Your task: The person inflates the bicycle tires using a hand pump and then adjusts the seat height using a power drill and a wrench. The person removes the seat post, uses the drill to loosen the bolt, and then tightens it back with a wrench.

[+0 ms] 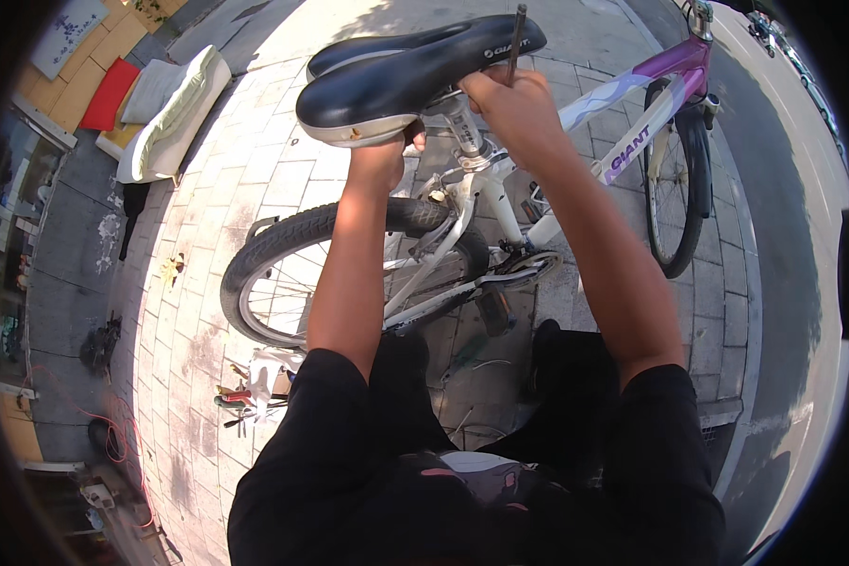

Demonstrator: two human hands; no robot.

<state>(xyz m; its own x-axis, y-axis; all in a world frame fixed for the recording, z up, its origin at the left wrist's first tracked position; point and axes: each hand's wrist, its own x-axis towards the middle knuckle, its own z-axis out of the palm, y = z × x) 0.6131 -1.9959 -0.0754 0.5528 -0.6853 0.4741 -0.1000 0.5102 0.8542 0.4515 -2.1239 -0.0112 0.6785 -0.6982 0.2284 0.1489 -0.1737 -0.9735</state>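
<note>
A white and purple bicycle [497, 203] stands in front of me, its black saddle [406, 71] on a silver seat post [463, 129]. My left hand [384, 162] reaches under the saddle's wide rear end, fingers curled; the saddle hides most of what they grip. Beside the saddle's nose, my right hand [517, 106] is closed around a thin dark metal rod [518, 42], whose upper end sticks up past the saddle edge. The rod's lower end is out of sight. Below the saddle are the rear wheel [278, 250] and the crank with its chainring [535, 272].
Hand tools with coloured handles [236, 398] lie on the paving at my left. Farther left stand a pale sofa [174, 113] with a red cushion [110, 94] and a reddish cable [115, 439]. A road [792, 236] runs along the right, past the kerb.
</note>
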